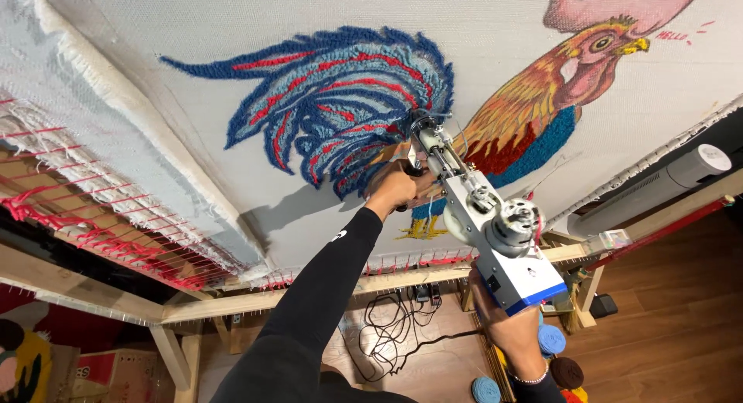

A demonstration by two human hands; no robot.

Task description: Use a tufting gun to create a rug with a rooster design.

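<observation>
A white and blue tufting gun (486, 220) is pressed with its needle tip against a stretched white cloth (232, 32) bearing a tufted rooster. The tip sits where the blue and red tail (348, 93) meets the orange body (526, 117). My left hand (393, 188), in a black sleeve, grips the gun's front handle close to the cloth. My right hand (507, 326) holds the rear grip under the blue base, next to the motor.
The cloth is stretched on a wooden frame (309, 295) with red nail strips. Below lie black cables (395, 333) on a wood floor and yarn balls (553, 349) in blue and brown. A grey cylinder (681, 175) stands at right.
</observation>
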